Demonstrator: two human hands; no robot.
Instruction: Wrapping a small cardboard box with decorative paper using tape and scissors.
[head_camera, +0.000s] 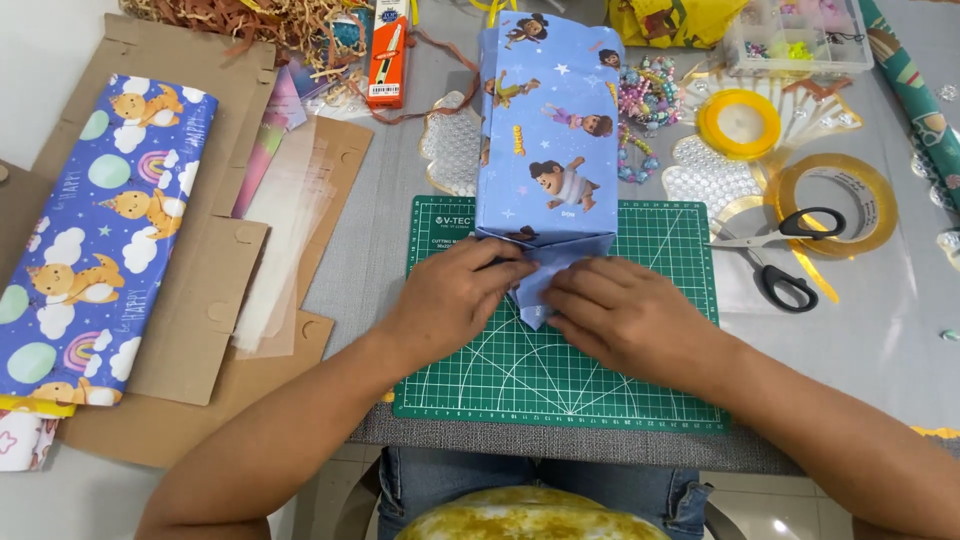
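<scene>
- One tall box wrapped in blue cartoon-print paper (545, 130) stands on the green gridded cutting mat (640, 370) on the grey counter (370, 250); its sides look covered, and the near-end flap is not yet closed.
- The left hand (455, 300) and right hand (625, 315), two in all, press flat on that pointed flap, grasping nothing.
- One pair of black-handled scissors (775, 255) and two yellow tape rolls (740, 122) lie well apart to the right.

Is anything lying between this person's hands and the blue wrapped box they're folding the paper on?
Nothing visible does. The left hand and right hand both rest directly on the folded paper flap at the near end of the blue wrapped box, which lies on the green cutting mat.
</scene>
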